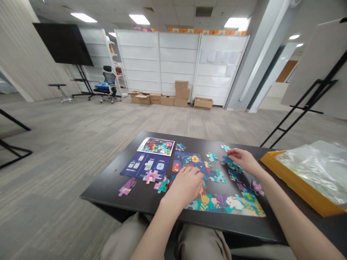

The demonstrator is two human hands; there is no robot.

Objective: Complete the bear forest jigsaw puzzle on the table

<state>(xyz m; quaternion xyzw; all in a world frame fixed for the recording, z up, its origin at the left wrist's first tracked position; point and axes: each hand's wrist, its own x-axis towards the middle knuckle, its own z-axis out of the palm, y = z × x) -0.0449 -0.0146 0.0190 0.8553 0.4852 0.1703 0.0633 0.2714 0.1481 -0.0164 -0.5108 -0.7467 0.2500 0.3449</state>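
Note:
A partly joined jigsaw puzzle (221, 205) lies on the black table (108, 186), its bottom strip showing a white rabbit and plants. My left hand (188, 182) rests palm down over the puzzle's left part, fingers bent and loosely apart, hiding some of it. Farther right, my right hand (240, 157) touches a teal puzzle piece (230, 162) with its fingertips close together; whether it grips the piece is too small to tell. Loose pieces lie around, among them a teal piece (212, 157), a pink piece (150, 176) and a purple piece (127, 187).
A picture sheet (157, 146) lies at the table's back left, above a purple instruction sheet (143, 164). On the right, an orange box (303, 184) holds clear plastic wrapping (318, 169). A blue piece (180, 147) is near the back edge.

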